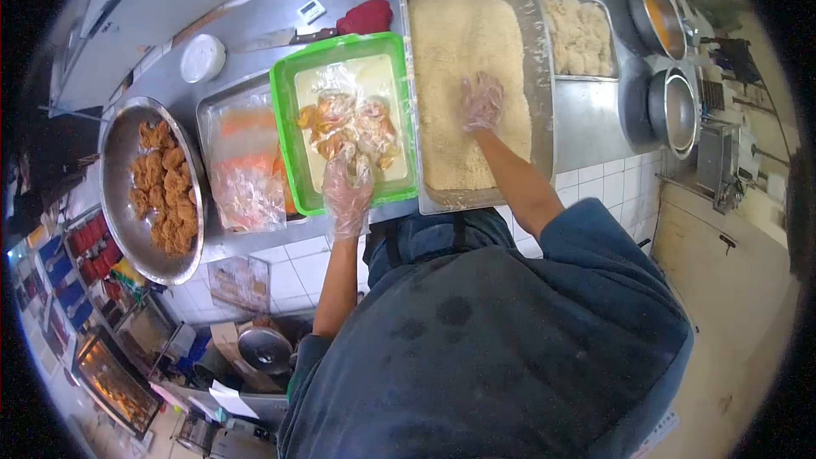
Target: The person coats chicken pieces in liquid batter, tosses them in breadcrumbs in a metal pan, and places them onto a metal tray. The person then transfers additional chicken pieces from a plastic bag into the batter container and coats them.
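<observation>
My left hand (pixel 348 191), in a clear plastic glove, reaches over the near edge of a green tub (pixel 282 132). Its fingers touch pieces of raw meat (pixel 374 125) lying in pale liquid; whether they grip one is not clear. In a clear glove too, my right hand (pixel 483 102) lies on the tan crumbs (pixel 450 42) filling a deep metal tray (pixel 542 59), its fingers spread and nothing held.
At the left are a metal bowl (pixel 115 195) of browned pieces and a plastic-covered tray (pixel 246 153). A knife (pixel 314 35), red cloth (pixel 365 17) and white container (pixel 202 58) lie behind. To the right stand a tray of coated pieces (pixel 580 36) and metal bowls (pixel 673 110).
</observation>
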The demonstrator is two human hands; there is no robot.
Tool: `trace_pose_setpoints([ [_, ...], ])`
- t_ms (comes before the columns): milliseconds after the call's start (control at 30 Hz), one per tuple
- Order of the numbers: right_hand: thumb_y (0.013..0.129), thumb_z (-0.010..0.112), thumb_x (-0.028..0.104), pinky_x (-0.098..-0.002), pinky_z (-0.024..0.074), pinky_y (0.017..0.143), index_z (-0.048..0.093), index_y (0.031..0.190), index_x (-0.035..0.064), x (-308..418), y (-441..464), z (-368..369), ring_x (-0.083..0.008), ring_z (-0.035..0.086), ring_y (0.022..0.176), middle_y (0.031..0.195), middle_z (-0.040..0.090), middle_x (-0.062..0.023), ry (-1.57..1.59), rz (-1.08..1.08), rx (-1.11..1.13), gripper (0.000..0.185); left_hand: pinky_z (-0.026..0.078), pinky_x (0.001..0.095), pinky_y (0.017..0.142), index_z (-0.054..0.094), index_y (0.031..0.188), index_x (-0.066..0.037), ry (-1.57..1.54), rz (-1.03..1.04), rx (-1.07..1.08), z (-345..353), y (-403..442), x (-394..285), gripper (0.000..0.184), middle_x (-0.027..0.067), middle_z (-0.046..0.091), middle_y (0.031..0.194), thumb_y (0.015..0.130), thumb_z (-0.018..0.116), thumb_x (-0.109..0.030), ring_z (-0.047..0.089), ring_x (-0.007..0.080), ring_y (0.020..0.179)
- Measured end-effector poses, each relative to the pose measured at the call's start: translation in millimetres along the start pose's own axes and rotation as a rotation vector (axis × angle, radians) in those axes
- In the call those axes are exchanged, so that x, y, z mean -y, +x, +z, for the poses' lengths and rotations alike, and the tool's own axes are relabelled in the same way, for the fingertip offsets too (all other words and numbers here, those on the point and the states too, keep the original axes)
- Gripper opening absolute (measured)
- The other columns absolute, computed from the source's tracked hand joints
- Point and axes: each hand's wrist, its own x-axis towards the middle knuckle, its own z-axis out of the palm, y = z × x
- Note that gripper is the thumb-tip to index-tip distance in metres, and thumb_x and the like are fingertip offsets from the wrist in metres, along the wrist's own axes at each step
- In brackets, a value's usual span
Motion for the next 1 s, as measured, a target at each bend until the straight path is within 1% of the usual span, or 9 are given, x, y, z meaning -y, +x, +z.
trace_pose_setpoints([
  [33,0.096,0.052,0.058,-0.0514,0.0326,0.114,0.061,0.135,0.0096,-32,-5,46,-0.0377,0.047,0.136,0.140,0.057,-0.0192,0.025,-0.048,-0.068,0.063,0.053,0.0437,0.093,0.064,0.122,-0.007,0.004,0.022,-0.030,2,3,2,0.043,0.0166,0.068,0.116,0.081,0.077,-0.011,0.065,0.0355,0.107],
  [133,0.089,0.062,0.061,-0.0485,0.0441,0.104,0.061,0.132,0.0031,13,-4,-69,-0.0398,0.057,0.125,0.133,0.062,-0.0230,0.293,0.203,0.432,0.072,0.053,0.0432,0.093,0.065,0.121,-0.006,0.011,0.048,-0.060,3,-6,1,0.041,0.0167,0.068,0.115,0.082,0.076,-0.011,0.066,0.0353,0.106],
  [233,0.073,0.079,0.059,-0.0469,0.0440,0.107,0.058,0.134,0.0000,-15,19,-65,-0.0385,0.059,0.121,0.131,0.062,-0.0236,0.439,0.110,0.818,0.087,0.054,0.0419,0.091,0.065,0.121,-0.007,0.047,0.091,-0.085,0,-2,-7,0.040,0.0165,0.068,0.112,0.084,0.075,-0.011,0.066,0.0341,0.105],
  [333,0.064,0.085,0.061,-0.0438,0.0461,0.104,0.056,0.135,-0.0013,33,30,-157,-0.0364,0.062,0.118,0.128,0.063,-0.0241,-0.089,-0.194,0.990,0.099,0.054,0.0415,0.090,0.065,0.122,-0.006,0.048,0.009,-0.067,0,-5,-14,0.039,0.0165,0.068,0.111,0.085,0.075,-0.012,0.066,0.0342,0.104],
  [533,0.080,0.082,0.039,-0.0429,0.0513,0.097,0.060,0.128,-0.0031,-12,37,-145,-0.0311,0.067,0.111,0.120,0.069,-0.0196,0.405,-0.434,0.807,0.068,0.054,0.0432,0.085,0.068,0.116,-0.005,0.205,0.042,-0.183,14,-12,4,0.034,0.0170,0.069,0.104,0.085,0.077,-0.017,0.067,0.0348,0.098],
  [633,0.083,0.079,0.031,-0.0467,0.0498,0.095,0.063,0.129,0.0040,-26,37,-144,-0.0386,0.065,0.107,0.115,0.069,-0.0204,0.736,-0.376,0.852,0.056,0.054,0.0443,0.085,0.067,0.114,-0.006,0.316,0.002,-0.179,16,-14,2,0.034,0.0171,0.068,0.104,0.084,0.076,-0.019,0.066,0.0364,0.097],
  [733,0.088,0.073,0.012,-0.0429,0.0462,0.106,0.061,0.130,0.0032,-19,36,-196,-0.0310,0.062,0.117,0.125,0.066,-0.0158,0.722,-0.400,0.785,0.045,0.055,0.0439,0.082,0.070,0.110,-0.007,0.359,-0.023,-0.201,21,-18,-3,0.030,0.0154,0.069,0.100,0.083,0.077,-0.019,0.067,0.0347,0.092],
  [833,0.080,0.072,0.014,-0.0451,0.0414,0.107,0.068,0.124,0.0105,-18,41,-215,-0.0334,0.058,0.118,0.119,0.067,-0.0162,0.567,-0.803,0.363,0.044,0.056,0.0418,0.079,0.071,0.109,-0.008,0.332,0.033,-0.252,22,-12,-3,0.030,0.0134,0.071,0.098,0.083,0.079,-0.020,0.069,0.0318,0.089],
  [1000,0.079,0.070,0.010,-0.0453,0.0381,0.111,0.068,0.122,0.0091,-15,45,-202,-0.0338,0.057,0.120,0.121,0.065,-0.0163,0.649,-0.774,0.270,0.043,0.056,0.0419,0.080,0.071,0.107,-0.007,0.431,-0.082,-0.171,19,-11,-18,0.029,0.0139,0.071,0.100,0.084,0.080,-0.024,0.069,0.0321,0.090],
])
